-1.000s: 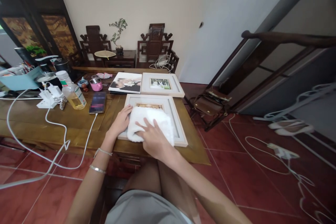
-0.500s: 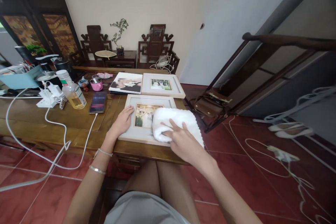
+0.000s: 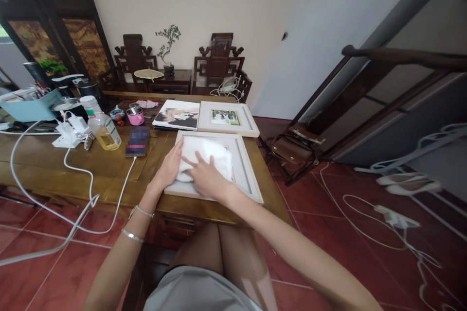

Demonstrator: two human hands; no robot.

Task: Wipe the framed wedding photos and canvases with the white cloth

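A white fluffy cloth [image 3: 213, 150] lies over the picture of the near photo frame [image 3: 248, 170], which rests flat at the table's front edge. My right hand [image 3: 207, 177] presses down on this cloth, palm down with its fingers spread. Along the left side of the same frame lies my left hand [image 3: 170, 163], fingers stretched out and touching the border close to the cloth. Most of the framed picture is hidden by the cloth. A second framed photo [image 3: 224, 117] lies just behind, beside a photo book [image 3: 177, 114].
On the wooden table [image 3: 109, 175] to the left are a phone [image 3: 137, 141] on a white cable, a bottle of yellowish liquid [image 3: 104, 129], a pink cup [image 3: 135, 116], a power strip [image 3: 69, 131] and a blue box [image 3: 32, 104]. A dark wooden chair [image 3: 292, 131] stands right.
My right hand has slid the cloth left across the near frame, from its right side onto the picture. The frame's right part now shows. My left hand stays at the left edge.
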